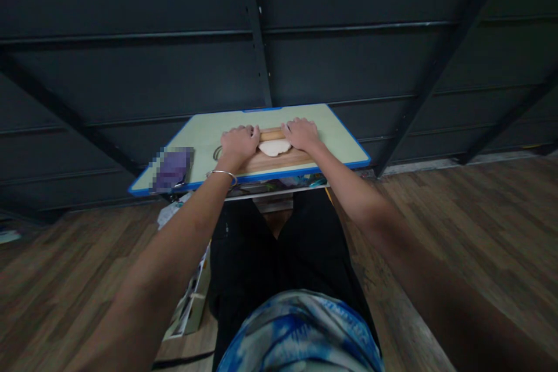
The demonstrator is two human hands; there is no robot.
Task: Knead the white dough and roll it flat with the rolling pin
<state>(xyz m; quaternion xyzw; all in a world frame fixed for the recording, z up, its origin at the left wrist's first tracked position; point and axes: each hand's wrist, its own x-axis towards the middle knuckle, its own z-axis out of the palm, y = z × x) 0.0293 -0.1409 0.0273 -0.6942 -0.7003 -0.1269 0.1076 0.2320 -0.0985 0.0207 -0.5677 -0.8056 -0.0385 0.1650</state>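
Both hands grip a wooden rolling pin (271, 134) that lies crosswise over a wooden board. My left hand (239, 144) is closed round its left end, and a bracelet (223, 173) circles that wrist. Round the right end my right hand (301, 133) is closed too. Between the hands, a flat piece of white dough (274, 148) shows on the near side of the pin. It rests on the wooden board (270, 163); its far part is hidden by the pin.
The board sits on a pale green table (344, 139) with a blue edge. A purple item (172, 168), blurred out, lies at its left end. Behind stands a dark panelled wall (349, 64). A box (192, 308) stands on the wooden floor (457, 215) by my left leg.
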